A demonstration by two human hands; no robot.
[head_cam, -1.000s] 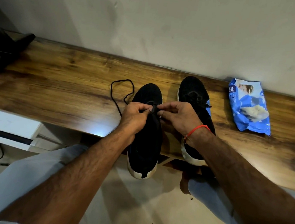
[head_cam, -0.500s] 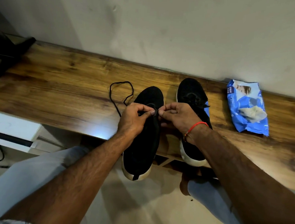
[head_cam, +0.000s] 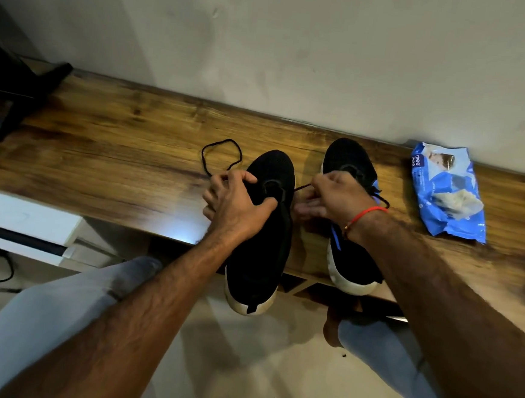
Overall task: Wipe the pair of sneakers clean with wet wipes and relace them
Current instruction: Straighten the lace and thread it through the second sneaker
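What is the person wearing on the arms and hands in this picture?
Both forearms are bare, with no sleeves in view. The left hand has no ring, watch or band that I can see. The right hand has a thin red thread tied round the wrist, with a small bead or knot. No gloves.

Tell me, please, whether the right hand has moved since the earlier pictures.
Yes. The right hand, pinching the lace, has pulled rightward off the left sneaker, now over the right sneaker, towards the wipes pack.
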